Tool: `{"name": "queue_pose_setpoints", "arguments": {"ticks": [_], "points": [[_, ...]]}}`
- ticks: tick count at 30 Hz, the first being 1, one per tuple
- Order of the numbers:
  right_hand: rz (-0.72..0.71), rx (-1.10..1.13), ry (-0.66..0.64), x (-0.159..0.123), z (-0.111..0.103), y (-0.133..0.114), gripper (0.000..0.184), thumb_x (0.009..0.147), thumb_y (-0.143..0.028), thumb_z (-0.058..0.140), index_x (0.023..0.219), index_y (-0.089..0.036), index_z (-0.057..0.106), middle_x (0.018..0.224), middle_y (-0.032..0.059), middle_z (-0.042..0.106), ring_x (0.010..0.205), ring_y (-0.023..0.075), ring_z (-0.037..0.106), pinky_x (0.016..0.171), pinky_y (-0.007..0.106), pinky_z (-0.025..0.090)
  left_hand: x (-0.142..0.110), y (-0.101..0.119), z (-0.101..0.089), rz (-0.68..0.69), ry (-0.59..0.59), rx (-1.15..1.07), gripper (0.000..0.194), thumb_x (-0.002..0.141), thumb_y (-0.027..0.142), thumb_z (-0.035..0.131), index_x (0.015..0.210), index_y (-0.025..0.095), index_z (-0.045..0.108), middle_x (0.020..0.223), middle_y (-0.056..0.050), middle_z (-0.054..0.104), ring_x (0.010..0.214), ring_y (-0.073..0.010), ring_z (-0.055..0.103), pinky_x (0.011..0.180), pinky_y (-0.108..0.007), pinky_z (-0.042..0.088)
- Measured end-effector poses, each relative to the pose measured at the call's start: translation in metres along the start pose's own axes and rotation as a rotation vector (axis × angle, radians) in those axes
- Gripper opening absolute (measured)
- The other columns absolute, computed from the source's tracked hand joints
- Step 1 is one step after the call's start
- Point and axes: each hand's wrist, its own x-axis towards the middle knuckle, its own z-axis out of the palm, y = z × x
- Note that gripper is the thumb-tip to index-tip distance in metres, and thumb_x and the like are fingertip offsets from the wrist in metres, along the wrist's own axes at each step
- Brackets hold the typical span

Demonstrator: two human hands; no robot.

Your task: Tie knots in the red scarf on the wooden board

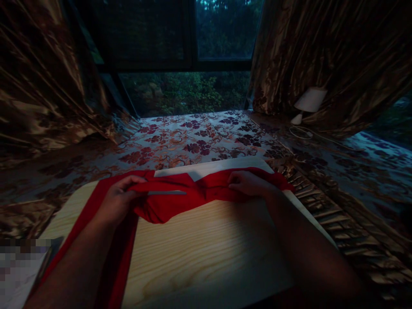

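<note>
A long piece of red cloth (167,206) lies across the far part of a wooden board (199,244), and one length of it runs down the left side toward me. My left hand (116,199) pinches a raised fold of the cloth between thumb and fingers. Below that fold, a narrow gap shows a pale strip. Farther right, my right hand (246,182) is closed on the cloth's upper edge, its fingers curled. Between the hands the cloth is bunched and creased. The dim light hides what kind of item it is.
Beyond the board spreads a floral cover (199,141), reaching to a window (193,86). Heavy brown curtains (289,51) hang on both sides. A small white lamp (310,101) with a cord stands at the right. Something blurred out lies at the lower left.
</note>
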Motion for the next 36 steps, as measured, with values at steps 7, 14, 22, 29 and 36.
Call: {"name": "queue_pose_setpoints", "arguments": {"ticks": [7, 14, 22, 29, 36], "points": [[-0.092, 0.058, 0.025, 0.001, 0.006, -0.002, 0.028, 0.088, -0.035, 0.061, 0.11, -0.019, 0.071, 0.094, 0.0052, 0.076, 0.081, 0.0186, 0.068, 0.071, 0.028, 0.049, 0.0, 0.008, -0.006, -0.167, -0.086, -0.085, 0.028, 0.065, 0.027, 0.067, 0.088, 0.015, 0.075, 0.073, -0.011, 0.073, 0.055, -0.0226, 0.065, 0.047, -0.029, 0.054], [-0.136, -0.127, 0.058, 0.004, 0.024, -0.02, 0.045, 0.087, -0.028, 0.061, 0.132, -0.03, 0.066, 0.105, 0.002, 0.077, 0.089, 0.0195, 0.07, 0.081, 0.028, 0.049, -0.002, 0.009, -0.005, -0.107, -0.051, -0.164, 0.026, 0.061, 0.021, 0.074, 0.086, 0.015, 0.073, 0.071, -0.008, 0.071, 0.052, -0.0199, 0.063, 0.044, -0.026, 0.052], [-0.125, -0.344, 0.259, 0.01, 0.032, -0.025, 0.014, 0.086, -0.018, 0.053, 0.083, -0.021, 0.067, 0.09, 0.0046, 0.069, 0.082, 0.018, 0.062, 0.073, 0.027, 0.042, -0.003, 0.007, -0.011, 0.098, -0.215, 0.207, 0.074, 0.045, 0.008, 0.091, 0.114, 0.022, 0.068, 0.112, -0.008, 0.07, 0.09, -0.0247, 0.069, 0.071, -0.025, 0.058], [-0.036, -0.126, 0.598, 0.014, 0.033, -0.026, 0.023, 0.096, -0.019, 0.038, 0.107, -0.018, 0.058, 0.099, 0.0106, 0.07, 0.089, 0.0232, 0.065, 0.079, 0.031, 0.046, 0.002, -0.009, -0.009, 0.289, -0.198, 0.786, 0.079, 0.051, 0.009, 0.083, 0.127, 0.023, 0.068, 0.13, -0.01, 0.064, 0.124, -0.0315, 0.057, 0.108, -0.034, 0.043], [-0.219, -0.15, 0.824, 0.016, 0.028, -0.015, 0.033, 0.081, -0.01, 0.051, 0.113, -0.018, 0.059, 0.113, 0.0133, 0.069, 0.106, 0.0269, 0.064, 0.093, 0.038, 0.049, 0.013, -0.021, -0.011, 0.246, 0.09, 0.962, 0.025, 0.069, 0.022, 0.065, 0.093, 0.02, 0.074, 0.087, -0.006, 0.071, 0.086, -0.0268, 0.066, 0.08, -0.03, 0.049]]}}
